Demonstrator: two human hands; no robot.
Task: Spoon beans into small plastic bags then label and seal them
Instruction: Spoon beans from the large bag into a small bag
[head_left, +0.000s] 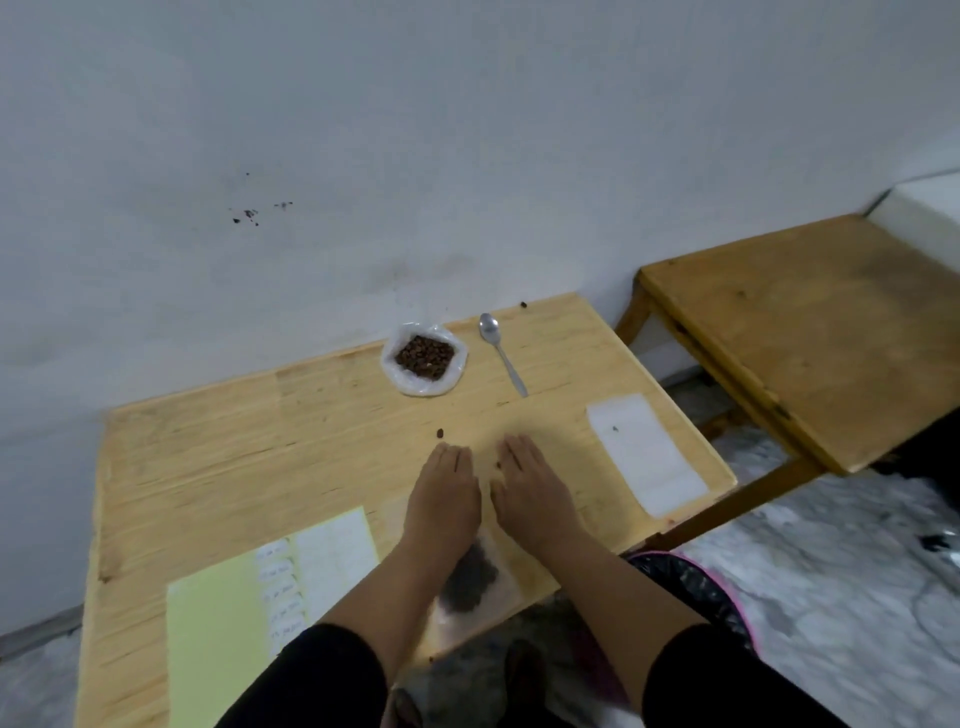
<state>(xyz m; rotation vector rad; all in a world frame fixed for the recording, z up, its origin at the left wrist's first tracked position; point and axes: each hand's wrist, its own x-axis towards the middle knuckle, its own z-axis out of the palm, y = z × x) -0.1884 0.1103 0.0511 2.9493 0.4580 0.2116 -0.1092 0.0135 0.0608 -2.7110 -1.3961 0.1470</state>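
My left hand (444, 493) and my right hand (530, 488) lie flat side by side on the wooden table (208, 447), fingers straight and holding nothing. Under my wrists lies a small clear bag of beans (472, 577), flat near the table's front edge. An open plastic bag of brown beans (424, 357) sits at the back by the wall. Right of it lies a metal spoon (501, 351). A yellow sheet with a column of white labels (280, 592) lies at the front left. A single loose bean (440, 432) rests just beyond my left fingertips.
A stack of flat empty bags or white paper (644, 452) lies near the table's right edge. Another loose bean (523, 304) sits at the back edge. A second wooden table (810, 332) stands to the right across a gap. The wall runs right behind.
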